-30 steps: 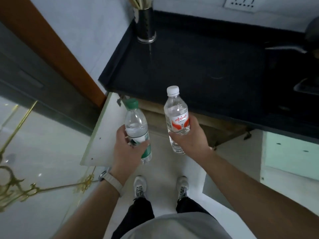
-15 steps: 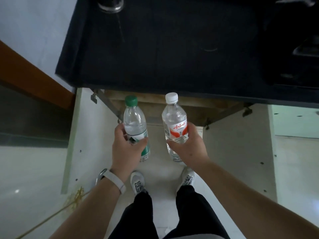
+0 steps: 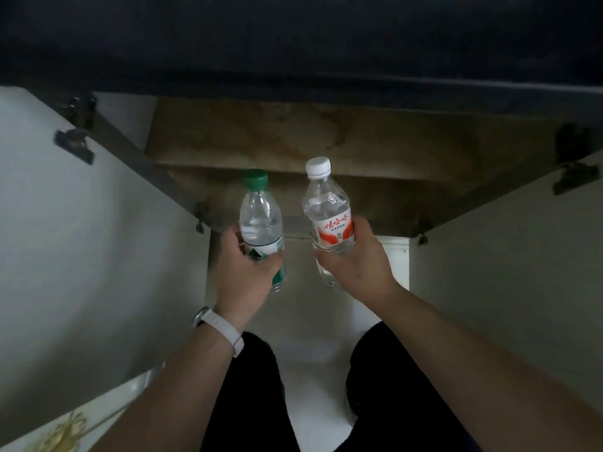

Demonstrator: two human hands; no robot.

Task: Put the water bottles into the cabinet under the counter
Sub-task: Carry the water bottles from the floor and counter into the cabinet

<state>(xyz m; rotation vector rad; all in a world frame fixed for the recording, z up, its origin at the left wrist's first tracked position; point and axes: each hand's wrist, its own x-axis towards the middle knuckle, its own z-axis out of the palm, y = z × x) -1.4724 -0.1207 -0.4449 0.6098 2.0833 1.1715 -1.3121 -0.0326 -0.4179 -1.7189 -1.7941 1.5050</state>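
My left hand (image 3: 245, 275) grips a clear water bottle with a green cap and green label (image 3: 260, 220), held upright. My right hand (image 3: 357, 261) grips a second clear bottle with a white cap and red-and-white label (image 3: 328, 213), also upright. Both bottles are side by side, a little apart, in front of the open cabinet (image 3: 326, 145) under the dark counter (image 3: 293, 44). The cabinet's wooden inside shows just beyond the bottle caps.
Two white cabinet doors stand swung open, the left door (image 3: 98, 239) and the right door (image 3: 505, 256), with metal hinges (image 3: 75, 141) near the top corners. My legs in dark trousers (image 3: 254, 402) are below, on a pale floor (image 3: 313, 386).
The view has dropped lower and closer to the cabinet opening; the countertop now fills only the top edge. Both hands still hold their bottles, carried forward toward the opening.
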